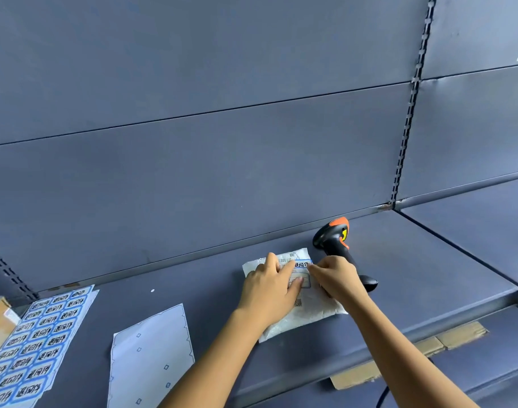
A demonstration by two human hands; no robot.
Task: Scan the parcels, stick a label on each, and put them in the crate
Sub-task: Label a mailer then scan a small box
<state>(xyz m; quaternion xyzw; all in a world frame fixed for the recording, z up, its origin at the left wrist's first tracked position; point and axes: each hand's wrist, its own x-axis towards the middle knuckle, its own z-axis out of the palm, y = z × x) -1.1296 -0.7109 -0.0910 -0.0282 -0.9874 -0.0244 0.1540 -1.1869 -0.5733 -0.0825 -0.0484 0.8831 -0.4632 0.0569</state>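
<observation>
Labelling step, I judge: my left hand presses straight-fingered on the white poly parcel lying on the blue shelf by the barcode scanner, while my right hand pinches the blue label by its end, so next comes smoothing it flat.

The left hand hides much of the parcel; its print is unreadable. The label sheet runs off the left edge.
</observation>
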